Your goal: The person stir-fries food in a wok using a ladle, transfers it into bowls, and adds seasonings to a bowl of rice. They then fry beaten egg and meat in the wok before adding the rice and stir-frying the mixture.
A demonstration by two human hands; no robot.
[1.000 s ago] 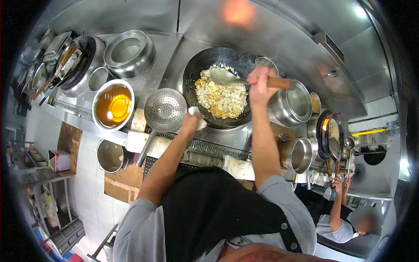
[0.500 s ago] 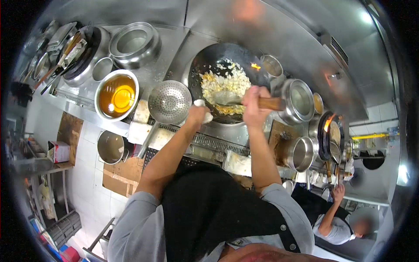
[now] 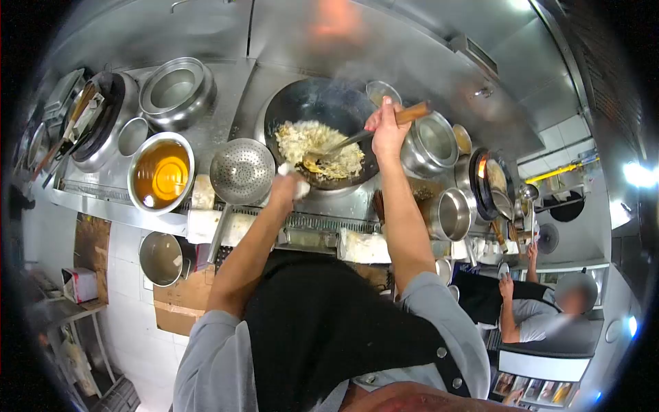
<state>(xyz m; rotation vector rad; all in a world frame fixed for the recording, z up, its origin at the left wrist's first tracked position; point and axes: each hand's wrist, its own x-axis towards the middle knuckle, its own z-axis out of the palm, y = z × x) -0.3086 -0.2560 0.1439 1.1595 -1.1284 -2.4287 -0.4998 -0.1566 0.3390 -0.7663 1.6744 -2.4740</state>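
Observation:
A dark wok (image 3: 322, 96) on the stove holds chopped, pale and yellow food (image 3: 302, 137). My right hand (image 3: 388, 130) is wrapped round the ladle (image 3: 350, 141), just below its wooden handle's end, and the ladle's bowl rests down in the food. At the wok's near-left rim, my left hand (image 3: 283, 189) is closed on a white cloth (image 3: 300, 187). Just left of that hand lies a perforated strainer (image 3: 241, 170), its long handle pointing toward me.
A bowl of amber liquid (image 3: 162, 173) stands left of the strainer. Lidded pots (image 3: 177, 93) are at the back left. Metal pots (image 3: 453, 214) line the right, beside another wok with flame (image 3: 483, 180). A co-worker (image 3: 532, 309) is at the far right.
The ladle has tilted, its handle raised toward the upper right, and the food has shifted toward the wok's near side. My view has turned, and the co-worker's hands are now apart.

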